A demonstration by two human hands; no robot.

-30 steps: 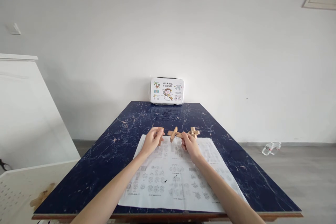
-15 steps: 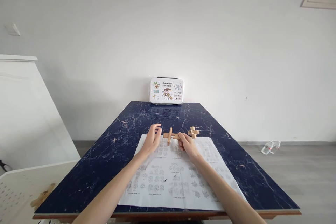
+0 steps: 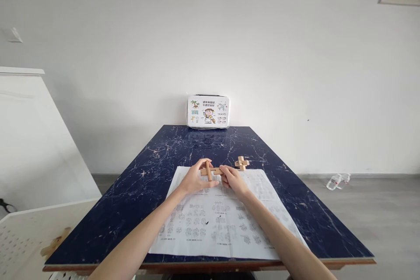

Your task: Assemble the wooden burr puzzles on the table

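Mid-table [image 3: 131,201]: wood cross [image 3: 212,170] held just above sheet [image 3: 216,223], near its far edge. L hand [image 3: 196,179] clamps the upright stick, fingers closed round it. R hand [image 3: 233,180] pinches the crossbar's other end. 2nd puzzle [image 3: 242,163] sits on table just beyond sheet, to R of hands, untouched. Printed case [image 3: 208,112] stands at far edge, against wall. Bottle [image 3: 337,180] on floor, far R.

A plain white wall [image 3: 210,30] rises behind the dark blue marbled table [image 3: 138,192], grey floor [image 3: 377,214] alongside.
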